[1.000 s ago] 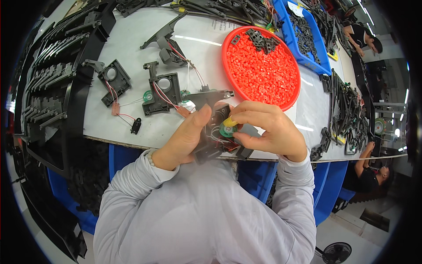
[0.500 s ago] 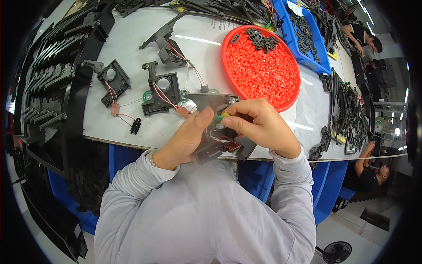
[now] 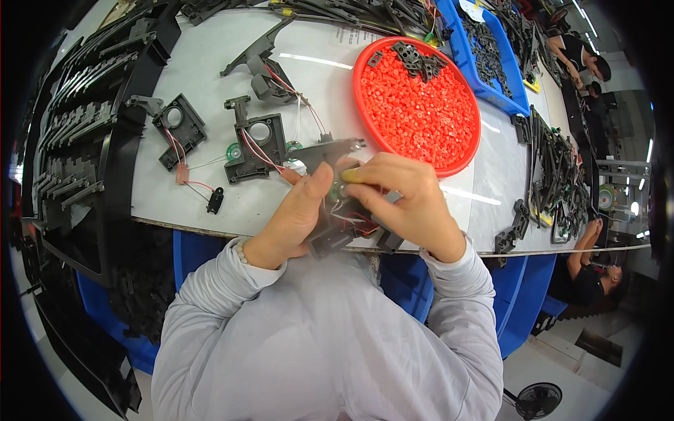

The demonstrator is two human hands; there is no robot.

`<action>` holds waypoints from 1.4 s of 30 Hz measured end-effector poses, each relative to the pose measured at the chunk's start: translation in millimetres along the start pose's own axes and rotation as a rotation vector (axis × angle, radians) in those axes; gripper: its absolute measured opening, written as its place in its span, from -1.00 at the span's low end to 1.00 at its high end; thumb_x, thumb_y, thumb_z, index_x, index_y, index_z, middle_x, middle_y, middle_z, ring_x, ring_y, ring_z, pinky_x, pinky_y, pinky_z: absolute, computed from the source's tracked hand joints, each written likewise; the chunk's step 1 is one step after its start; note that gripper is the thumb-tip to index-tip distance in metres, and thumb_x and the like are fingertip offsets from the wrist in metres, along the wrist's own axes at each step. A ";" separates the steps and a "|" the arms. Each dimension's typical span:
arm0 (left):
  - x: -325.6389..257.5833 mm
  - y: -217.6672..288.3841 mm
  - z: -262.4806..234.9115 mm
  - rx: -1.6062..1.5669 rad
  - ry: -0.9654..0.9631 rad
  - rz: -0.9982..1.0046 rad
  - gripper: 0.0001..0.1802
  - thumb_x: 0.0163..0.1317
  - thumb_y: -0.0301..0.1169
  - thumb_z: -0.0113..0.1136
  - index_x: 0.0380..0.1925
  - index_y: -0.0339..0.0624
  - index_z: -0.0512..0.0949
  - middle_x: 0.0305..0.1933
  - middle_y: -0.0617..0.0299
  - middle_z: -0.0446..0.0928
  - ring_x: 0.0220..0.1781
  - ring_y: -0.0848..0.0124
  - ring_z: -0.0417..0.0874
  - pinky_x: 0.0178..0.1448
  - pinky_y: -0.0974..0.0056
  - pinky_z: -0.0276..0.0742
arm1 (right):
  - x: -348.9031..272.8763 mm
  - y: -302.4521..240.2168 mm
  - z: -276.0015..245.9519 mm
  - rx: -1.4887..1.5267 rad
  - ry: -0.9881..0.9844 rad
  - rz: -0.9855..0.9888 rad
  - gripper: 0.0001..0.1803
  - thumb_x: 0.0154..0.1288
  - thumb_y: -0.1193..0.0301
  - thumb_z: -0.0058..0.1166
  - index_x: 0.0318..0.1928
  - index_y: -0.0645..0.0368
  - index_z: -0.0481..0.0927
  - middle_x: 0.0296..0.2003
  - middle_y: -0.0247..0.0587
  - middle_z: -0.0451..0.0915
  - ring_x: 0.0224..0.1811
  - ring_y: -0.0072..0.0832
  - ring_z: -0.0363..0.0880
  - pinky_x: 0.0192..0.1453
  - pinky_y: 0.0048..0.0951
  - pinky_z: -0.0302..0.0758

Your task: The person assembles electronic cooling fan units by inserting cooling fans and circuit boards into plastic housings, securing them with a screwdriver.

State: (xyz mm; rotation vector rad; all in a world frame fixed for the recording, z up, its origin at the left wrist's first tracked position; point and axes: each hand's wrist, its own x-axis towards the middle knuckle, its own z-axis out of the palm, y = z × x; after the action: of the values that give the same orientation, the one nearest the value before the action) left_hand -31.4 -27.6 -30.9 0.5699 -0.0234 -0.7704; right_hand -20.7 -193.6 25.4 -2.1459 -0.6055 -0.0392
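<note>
My left hand is closed around a dark grey plastic housing with thin red and white wires, held just above the table's near edge. At its upper part, my right hand pinches a small green disc between thumb and forefinger. Something yellow shows at that forefinger's tip. Fingers and blur hide part of the disc and how it sits against the housing. Beyond my hands lie similar wired housings: one with a round opening, another farther left, and a bracket-like one behind.
A red round basin full of small red parts stands right of centre, black pieces on top. Behind it is a blue bin of dark parts. Dark strips pile up at the right; a black rack stands left. Two people work far right.
My right hand has shifted slightly left with the green disc, closer to the left hand. The housing has tilted a little; my left hand stays nearly in place.
</note>
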 end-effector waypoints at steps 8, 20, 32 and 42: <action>3.5 -3.0 -4.1 0.034 -0.038 0.022 -0.47 0.27 -0.17 0.10 0.14 -0.17 0.26 -0.01 0.21 0.44 0.02 0.42 0.51 0.04 0.28 0.51 | -4.2 6.1 5.3 0.008 0.026 0.046 -0.80 0.03 0.54 0.17 -0.26 0.19 0.62 -0.48 -0.21 0.50 -0.44 -0.35 0.53 -0.36 -0.40 0.46; 8.5 9.3 1.6 0.015 0.145 0.165 -0.56 0.26 -0.30 -0.11 0.11 -0.27 0.24 -0.01 -0.14 0.44 0.05 0.02 0.55 -0.06 -0.02 0.63 | -72.1 20.2 -17.6 -0.345 0.120 0.252 -0.35 -0.22 0.46 0.34 0.01 0.25 0.46 -0.11 -0.02 0.51 -0.04 -0.10 0.47 0.00 -0.24 0.44; 13.0 -4.4 -8.1 -0.126 -0.087 0.261 -0.22 0.14 0.21 -0.03 0.15 -0.17 0.18 0.04 -0.07 0.42 0.11 0.10 0.50 0.05 0.03 0.56 | -76.3 20.7 -12.2 -0.257 0.099 0.325 -0.39 -0.19 0.49 0.27 0.01 0.29 0.48 -0.04 -0.05 0.50 -0.01 -0.20 0.47 0.07 -0.33 0.41; 12.2 -16.8 -2.8 0.115 0.034 0.387 0.24 -0.39 0.52 -0.01 0.23 -0.13 0.12 0.13 0.24 0.35 0.17 0.42 0.41 0.23 0.22 0.41 | -16.2 -37.7 -11.1 -0.210 0.172 0.008 -0.32 -0.33 0.50 0.31 -0.01 0.31 0.50 -0.13 0.00 0.49 -0.12 -0.18 0.50 -0.04 -0.32 0.44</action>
State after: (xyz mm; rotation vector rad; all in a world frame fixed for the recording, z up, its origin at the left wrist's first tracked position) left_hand -32.9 -44.0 -43.9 0.6631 -0.1437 -0.3843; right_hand -49.3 -190.1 56.6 -2.3176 -0.5103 -0.2919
